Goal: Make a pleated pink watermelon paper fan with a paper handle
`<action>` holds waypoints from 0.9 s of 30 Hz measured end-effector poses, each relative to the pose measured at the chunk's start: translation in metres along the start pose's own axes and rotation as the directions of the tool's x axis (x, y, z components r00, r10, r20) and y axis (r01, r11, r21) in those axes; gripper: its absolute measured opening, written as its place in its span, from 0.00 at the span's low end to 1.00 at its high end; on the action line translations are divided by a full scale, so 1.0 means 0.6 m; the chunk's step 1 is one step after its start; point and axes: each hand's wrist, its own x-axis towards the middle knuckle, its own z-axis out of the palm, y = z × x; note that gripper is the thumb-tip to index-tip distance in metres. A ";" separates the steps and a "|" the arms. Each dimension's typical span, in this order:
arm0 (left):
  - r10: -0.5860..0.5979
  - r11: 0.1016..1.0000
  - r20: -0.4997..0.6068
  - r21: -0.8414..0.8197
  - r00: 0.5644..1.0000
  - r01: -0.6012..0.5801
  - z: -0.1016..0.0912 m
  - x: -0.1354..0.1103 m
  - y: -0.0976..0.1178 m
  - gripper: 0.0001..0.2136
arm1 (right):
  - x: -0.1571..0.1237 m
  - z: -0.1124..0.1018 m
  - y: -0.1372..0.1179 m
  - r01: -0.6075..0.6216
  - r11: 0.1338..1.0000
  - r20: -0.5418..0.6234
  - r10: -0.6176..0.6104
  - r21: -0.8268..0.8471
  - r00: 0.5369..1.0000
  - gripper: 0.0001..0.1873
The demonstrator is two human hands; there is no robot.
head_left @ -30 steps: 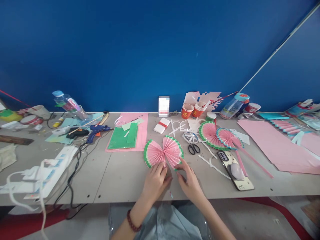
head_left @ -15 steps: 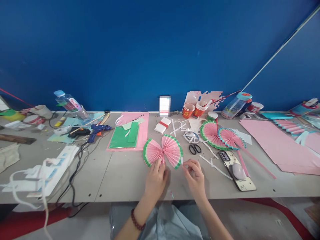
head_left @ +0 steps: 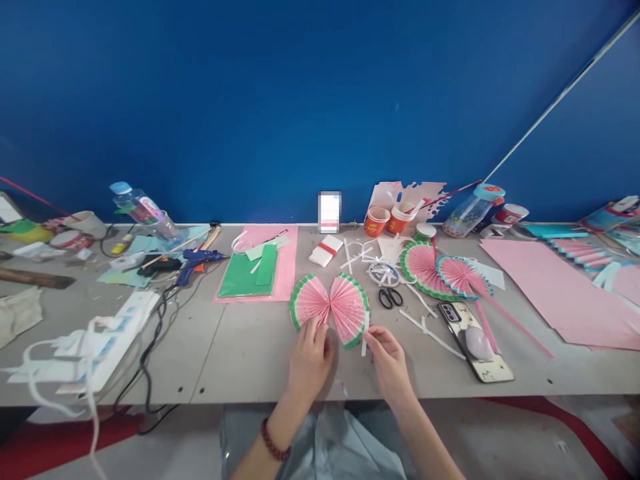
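Note:
A pleated pink paper fan (head_left: 349, 303) with green edges, like a watermelon, lies spread in two wings on the table before me. My left hand (head_left: 311, 357) is closed on its lower left part, near the middle where the folds meet. At the right wing's outer edge, a white strip (head_left: 365, 341) lies against the green rim. My right hand (head_left: 387, 360) pinches this strip between thumb and fingers. Black-handled scissors (head_left: 390, 297) lie just beyond my right hand. The fan's underside and part of its left wing are hidden by my left hand.
Finished pleated fans (head_left: 423, 270) and a phone (head_left: 475, 343) lie to the right, beside pink sheets (head_left: 560, 293). Paper cups (head_left: 377, 221) stand at the back. Leftward are green paper (head_left: 245, 275), a glue gun (head_left: 197, 263), a bottle (head_left: 145, 210) and a power strip (head_left: 117, 340).
The fan has shifted slightly to the right and turned a little. More of the white strip now shows, lying along the right wing's edge, and my right hand has moved slightly lower.

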 end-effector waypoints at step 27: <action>0.193 0.981 0.239 -0.068 0.952 -0.182 -0.037 0.050 -0.024 0.15 | 0.035 -0.052 -0.033 -0.030 0.993 0.085 0.021 0.114 0.996 0.12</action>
